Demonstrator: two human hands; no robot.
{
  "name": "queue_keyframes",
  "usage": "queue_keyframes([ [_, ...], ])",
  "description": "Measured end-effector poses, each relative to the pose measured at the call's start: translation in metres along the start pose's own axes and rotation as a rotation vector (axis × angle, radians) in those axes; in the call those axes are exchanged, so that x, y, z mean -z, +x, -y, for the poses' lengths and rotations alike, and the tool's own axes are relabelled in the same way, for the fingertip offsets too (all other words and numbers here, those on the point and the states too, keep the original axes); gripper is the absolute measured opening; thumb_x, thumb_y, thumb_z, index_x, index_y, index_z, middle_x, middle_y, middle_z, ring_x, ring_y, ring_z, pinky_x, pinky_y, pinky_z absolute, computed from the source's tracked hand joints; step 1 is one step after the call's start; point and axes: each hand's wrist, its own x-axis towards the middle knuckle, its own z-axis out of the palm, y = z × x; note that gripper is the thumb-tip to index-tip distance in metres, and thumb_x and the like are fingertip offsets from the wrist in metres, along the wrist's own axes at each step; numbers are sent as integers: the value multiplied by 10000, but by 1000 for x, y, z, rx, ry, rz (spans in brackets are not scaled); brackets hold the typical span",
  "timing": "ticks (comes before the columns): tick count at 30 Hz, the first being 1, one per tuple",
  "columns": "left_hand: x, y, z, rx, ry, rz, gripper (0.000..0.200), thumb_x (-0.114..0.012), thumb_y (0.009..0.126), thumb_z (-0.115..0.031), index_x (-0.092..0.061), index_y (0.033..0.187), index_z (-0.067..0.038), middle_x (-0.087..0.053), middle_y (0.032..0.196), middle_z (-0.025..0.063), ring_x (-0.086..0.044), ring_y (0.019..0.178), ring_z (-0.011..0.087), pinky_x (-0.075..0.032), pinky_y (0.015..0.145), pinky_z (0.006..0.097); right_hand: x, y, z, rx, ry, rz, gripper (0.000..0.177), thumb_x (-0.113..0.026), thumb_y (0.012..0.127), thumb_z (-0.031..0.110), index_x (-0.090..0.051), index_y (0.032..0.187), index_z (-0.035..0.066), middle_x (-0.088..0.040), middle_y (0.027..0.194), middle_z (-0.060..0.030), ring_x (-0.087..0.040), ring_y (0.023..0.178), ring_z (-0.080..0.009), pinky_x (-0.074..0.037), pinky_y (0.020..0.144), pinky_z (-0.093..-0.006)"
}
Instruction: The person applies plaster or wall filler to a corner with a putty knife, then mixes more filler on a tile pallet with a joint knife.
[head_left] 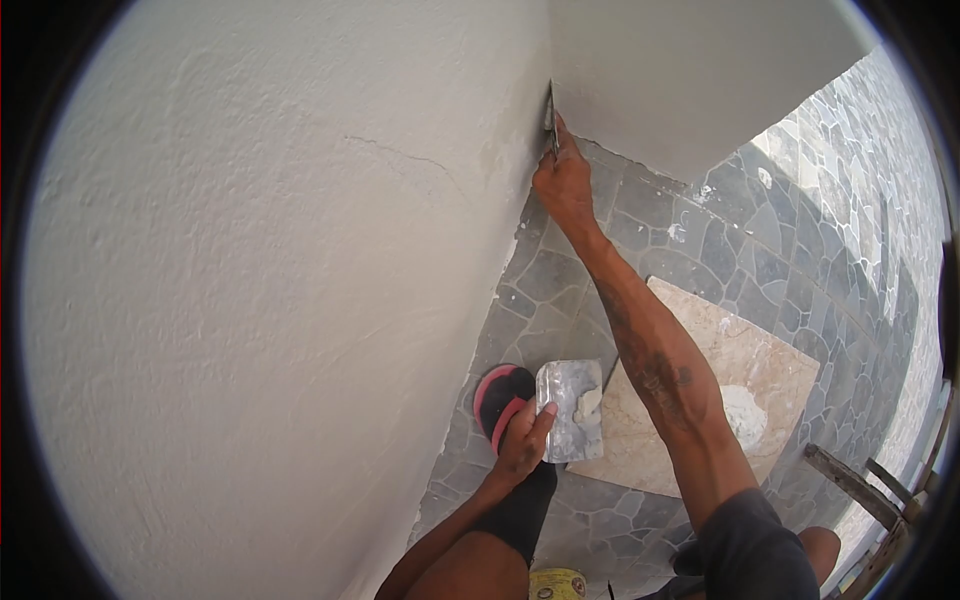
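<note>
My right hand (565,188) reaches up to the inner corner where two walls meet. Its fingers grip a thin putty knife (551,118), seen almost edge-on, with the blade against the corner. Lower down, my left hand (524,440) holds a flat metal plate (572,425) by its left edge, and a lump of pale putty (588,404) sits on the plate. The left wall (280,280) is whitish and rough, with a thin crack. The other wall (690,80) looks greyer and ends low in a ragged edge.
A beige marbled tile (640,440) lies on the stone-patterned floor (640,205), bearing a mound of white putty (743,418). My foot in a black and red sandal (494,392) is near the left wall. A yellow container (557,584) and wooden bars (852,484) stand lower down.
</note>
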Motion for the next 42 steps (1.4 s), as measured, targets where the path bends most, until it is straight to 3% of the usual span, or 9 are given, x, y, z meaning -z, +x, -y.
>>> queue_keyframes([
  [5, -2, 0, -2, -27, 5, -6, 335, -471, 1045, -242, -559, 1230, 22, -620, 983, 30, -543, 875, 96, -441, 812, 263, 3, -3, 6, -44, -9, 49, 599, -389, 836, -74, -393, 1435, -63, -506, 1379, -290, -510, 1277, -403, -411, 1095, -413],
  [11, 0, 1, 0, -14, 6, -2, 336, -467, 1045, -245, -560, 1226, 23, -615, 961, 30, -542, 862, 97, -440, 798, 263, -4, -11, -3, 55, -36, 3, 634, -438, 847, -19, -367, 1477, -9, -525, 1359, -297, -559, 1216, -423, -465, 1014, -402],
  [17, 0, 1, 2, -33, 38, -14, 334, -465, 1045, -248, -563, 1216, 23, -602, 920, 25, -530, 829, 98, -439, 770, 263, -6, -24, 5, 27, -59, 28, 640, -433, 845, -21, -349, 1480, -26, -497, 1397, -283, -550, 1235, -406, -459, 1022, -391],
  [20, -1, 1, 1, -33, 55, -12, 341, -468, 1043, -257, -564, 1213, 22, -596, 906, 25, -525, 817, 99, -437, 765, 262, -6, -32, 12, -46, 8, 64, 626, -430, 823, -56, -369, 1445, -66, -488, 1406, -273, -505, 1278, -406, -415, 1088, -410],
  [29, -2, 4, 6, -16, 38, -1, 351, -471, 1038, -279, -567, 1199, 17, -585, 876, 17, -509, 793, 94, -428, 750, 268, -11, -67, 23, -32, -4, 98, 676, -417, 815, -72, -299, 1480, -68, -427, 1453, -282, -501, 1287, -395, -431, 1075, -383],
  [35, -1, 6, 12, -20, 78, 13, 343, -468, 1041, -283, -570, 1174, 16, -581, 869, 13, -504, 784, 93, -426, 744, 271, -5, -92, 28, 84, -78, 94, 645, -435, 831, -59, -337, 1469, -51, -499, 1391, -286, -543, 1240, -412, -459, 1037, -405],
  [38, 0, 7, 10, -33, 91, 16, 347, -467, 1042, -284, -569, 1178, 19, -589, 891, 19, -513, 801, 94, -430, 757, 268, 24, -101, 42, -29, -32, 243, 584, -464, 860, -29, -412, 1442, -13, -553, 1321, -288, -588, 1183, -405, -482, 991, -414],
  [41, -5, 4, -1, -13, 21, 5, 347, -470, 1042, -276, -566, 1193, 22, -606, 933, 28, -529, 833, 97, -439, 782, 265, 50, -92, 49, 7, -32, 189, 515, -474, 863, -2, -473, 1376, -48, -589, 1245, -286, -592, 1141, -424, -479, 986, -444],
  [42, -6, 3, -2, 3, -12, 0, 347, -472, 1042, -272, -565, 1198, 23, -612, 950, 32, -535, 845, 98, -442, 792, 264, 56, -83, 49, -79, -20, 177, 495, -472, 869, 5, -488, 1360, -51, -603, 1214, -288, -603, 1114, -425, -484, 969, -444],
])
